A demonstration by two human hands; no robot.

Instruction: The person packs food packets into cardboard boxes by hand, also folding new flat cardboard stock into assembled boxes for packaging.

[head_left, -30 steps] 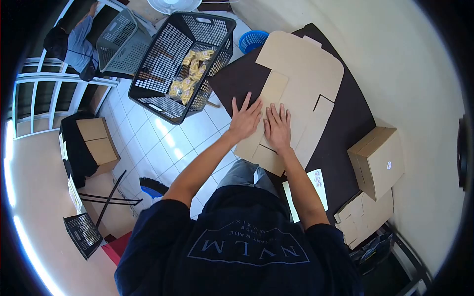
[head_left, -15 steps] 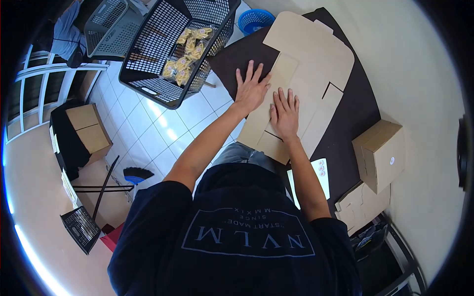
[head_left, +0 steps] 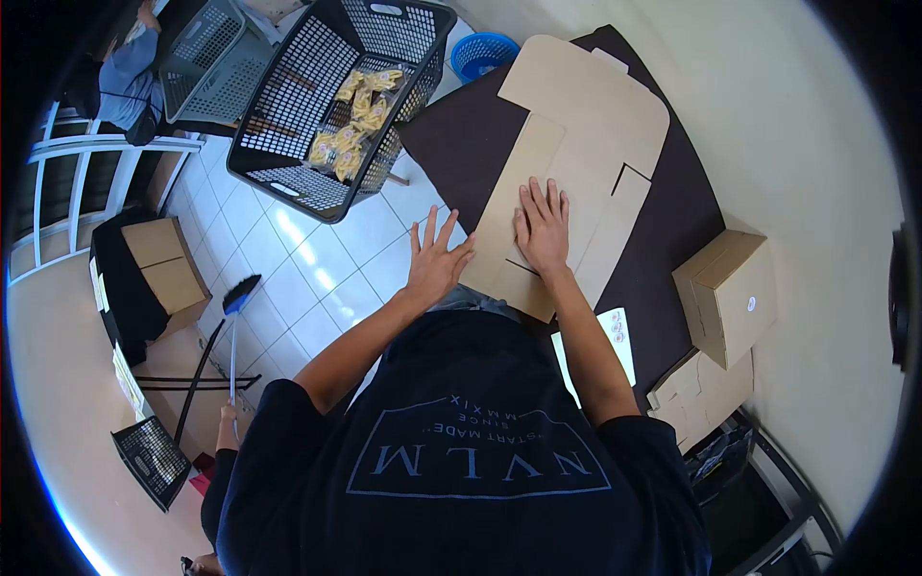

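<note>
Presently, sheet (landmark): the flat cardboard sheet lies unfolded on the dark table; its near-left part appears to reach past the table edge, so some steadying is likely useful.
Right hand: palm down on the sheet, beside the short slot; this placement presumably keeps the card flat and limits sliding.
Right fingers: extended, nearly together with narrow gaps, pinching nothing.
Left hand: just beyond the sheet's left edge, thumb side toward it; contact cannot be told. The position would suit guiding that edge.
Left fingers: spread wide, no grip visible.
Crate: left of and beyond the sheet, holding yellow packets; its place off the tabletop probably spares working area.
Carton: right of the sheet, apart from it, probably set aside for clearance.
Leaflet: near side of the sheet, partly covered by the right forearm.
Change, hands: in the preceding frame the left hand rested on the sheet; it has since shifted off the left edge. The right hand remains on the card.
Change, broom: well left of the sheet, now held by a co-worker's hand; no hand showed there earlier.
</note>
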